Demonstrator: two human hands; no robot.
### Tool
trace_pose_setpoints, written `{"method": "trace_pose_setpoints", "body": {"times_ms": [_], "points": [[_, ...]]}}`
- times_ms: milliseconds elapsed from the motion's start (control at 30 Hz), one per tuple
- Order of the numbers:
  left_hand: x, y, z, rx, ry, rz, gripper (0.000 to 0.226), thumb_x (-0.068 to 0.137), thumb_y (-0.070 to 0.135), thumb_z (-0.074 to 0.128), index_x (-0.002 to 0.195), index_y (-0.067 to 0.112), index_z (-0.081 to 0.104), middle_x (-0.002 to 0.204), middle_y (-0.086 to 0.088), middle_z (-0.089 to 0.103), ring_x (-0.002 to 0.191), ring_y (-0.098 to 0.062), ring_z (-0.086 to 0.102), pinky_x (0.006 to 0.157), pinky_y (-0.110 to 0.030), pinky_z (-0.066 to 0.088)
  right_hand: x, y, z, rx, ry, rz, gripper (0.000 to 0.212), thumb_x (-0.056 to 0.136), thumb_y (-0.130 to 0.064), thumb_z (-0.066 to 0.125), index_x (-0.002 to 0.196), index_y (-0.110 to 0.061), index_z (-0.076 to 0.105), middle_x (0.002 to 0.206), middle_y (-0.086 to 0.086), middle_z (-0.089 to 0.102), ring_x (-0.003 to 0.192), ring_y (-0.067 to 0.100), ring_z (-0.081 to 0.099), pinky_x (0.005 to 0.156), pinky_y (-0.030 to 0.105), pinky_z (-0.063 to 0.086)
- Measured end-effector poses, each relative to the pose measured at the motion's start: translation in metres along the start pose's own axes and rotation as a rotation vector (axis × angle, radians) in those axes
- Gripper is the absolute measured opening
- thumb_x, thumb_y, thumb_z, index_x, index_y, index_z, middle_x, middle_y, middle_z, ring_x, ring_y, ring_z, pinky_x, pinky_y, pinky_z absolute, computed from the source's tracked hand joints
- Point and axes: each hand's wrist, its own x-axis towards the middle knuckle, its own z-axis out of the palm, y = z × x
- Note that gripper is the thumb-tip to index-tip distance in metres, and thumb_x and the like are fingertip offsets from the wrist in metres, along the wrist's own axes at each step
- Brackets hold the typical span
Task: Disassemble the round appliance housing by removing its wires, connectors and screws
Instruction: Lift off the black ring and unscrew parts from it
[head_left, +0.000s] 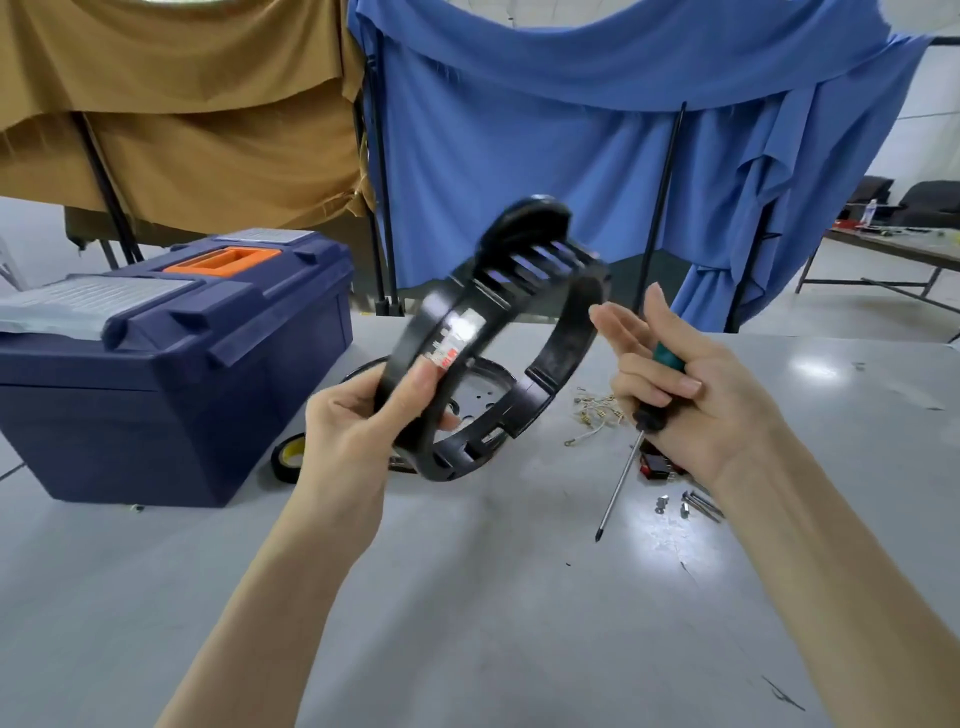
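Note:
My left hand (358, 421) grips the rim of the black round housing (566, 338), a ring with vent slots and a white label, and holds it tilted up above the table. My right hand (680, 395) holds a screwdriver (623, 467) with a green and black handle, curled fingers round the handle, index and middle fingers stretched toward the housing's right edge. The shaft points down at the table. A metal plate (480, 387) lies flat behind the ring. Loose wires with connectors (597, 410) lie beside it, and screws (696, 504) lie under my right wrist.
A dark blue toolbox (176, 364) with an orange handle stands at the left on the grey table (467, 597). A roll of yellow tape (288, 457) lies by its corner. A small red and black part (657, 465) lies near the screws. Brown and blue cloths hang behind.

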Motion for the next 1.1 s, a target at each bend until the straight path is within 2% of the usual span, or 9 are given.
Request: {"method": "trace_pose_setpoints", "body": {"times_ms": [167,267,333,433,600,700,767,933,1100], "points": [[0.007,-0.002,-0.009,-0.270,0.162,-0.104,0.042,0.069,0.062,0.065,0.062,0.021,0.075,0.060,0.005,0.067,0.085,-0.010,0.072,0.067,-0.021,0.056,0.005,-0.003,-0.015,0.002,0.136,-0.022,0.021,0.091,-0.027,0.060,0.086,-0.007,0.063,0.094,0.005,0.073,0.029,0.005,0.028,0.037,0.012,0.030],[0.010,-0.002,-0.010,-0.417,0.238,-0.218,0.044,0.069,0.062,0.063,0.051,0.022,0.068,0.054,0.007,0.059,0.079,-0.009,0.071,0.089,-0.031,0.052,0.008,-0.001,-0.021,0.054,0.192,-0.039,0.021,0.090,-0.025,0.062,0.076,-0.009,0.064,0.082,0.004,0.071,0.029,0.005,0.028,0.037,0.012,0.030],[0.010,-0.006,-0.011,-0.488,0.267,-0.290,0.044,0.070,0.063,0.065,0.050,0.023,0.065,0.052,0.007,0.055,0.070,-0.008,0.069,0.096,-0.035,0.049,0.009,-0.001,-0.024,0.076,0.221,-0.046,0.019,0.091,-0.025,0.063,0.082,-0.008,0.064,0.077,0.003,0.069,0.029,0.005,0.028,0.037,0.013,0.031],[0.010,-0.014,-0.011,-0.521,0.296,-0.382,0.045,0.070,0.063,0.067,0.047,0.024,0.064,0.048,0.007,0.050,0.066,-0.006,0.068,0.097,-0.035,0.048,0.010,0.000,-0.028,0.078,0.251,-0.045,0.019,0.091,-0.025,0.062,0.088,-0.006,0.062,0.072,0.002,0.068,0.030,0.006,0.028,0.038,0.013,0.032],[0.012,-0.023,-0.009,-0.542,0.334,-0.483,0.043,0.074,0.060,0.070,0.050,0.025,0.064,0.048,0.006,0.050,0.064,-0.007,0.069,0.095,-0.033,0.049,0.012,0.003,-0.027,0.101,0.286,-0.071,0.020,0.096,-0.019,0.054,0.080,-0.008,0.060,0.068,0.001,0.064,0.034,0.003,0.037,0.041,0.015,0.037],[0.012,-0.028,-0.009,-0.521,0.347,-0.493,0.041,0.073,0.059,0.071,0.052,0.024,0.068,0.048,0.005,0.052,0.064,-0.008,0.069,0.090,-0.031,0.050,0.011,0.003,-0.024,0.108,0.316,-0.118,0.026,0.095,-0.025,0.051,0.080,-0.009,0.063,0.072,0.002,0.069,0.059,0.013,0.066,0.056,0.023,0.050],[0.012,-0.029,-0.008,-0.503,0.339,-0.490,0.039,0.070,0.059,0.072,0.053,0.025,0.072,0.049,0.005,0.053,0.064,-0.008,0.069,0.087,-0.031,0.050,0.010,0.003,-0.023,0.057,0.318,-0.131,0.033,0.093,-0.034,0.050,0.082,-0.008,0.066,0.078,0.005,0.072,0.076,0.020,0.071,0.064,0.028,0.050],[0.011,-0.030,-0.008,-0.501,0.339,-0.481,0.035,0.066,0.059,0.073,0.055,0.026,0.075,0.050,0.005,0.054,0.066,-0.009,0.070,0.086,-0.031,0.051,0.008,0.005,-0.024,-0.070,0.410,-0.160,0.047,0.090,-0.048,0.045,0.083,-0.003,0.058,0.060,0.006,0.057,0.047,0.018,0.048,0.042,0.021,0.029],[0.009,-0.026,-0.004,-0.473,0.333,-0.461,0.039,0.058,0.062,0.075,0.054,0.023,0.075,0.049,0.004,0.056,0.063,-0.009,0.069,0.083,-0.031,0.052,0.009,0.003,-0.019,-0.185,0.433,-0.198,0.041,0.092,-0.045,0.043,0.070,-0.010,0.044,0.042,0.004,0.048,0.028,0.015,0.025,0.042,0.023,0.010]]}}
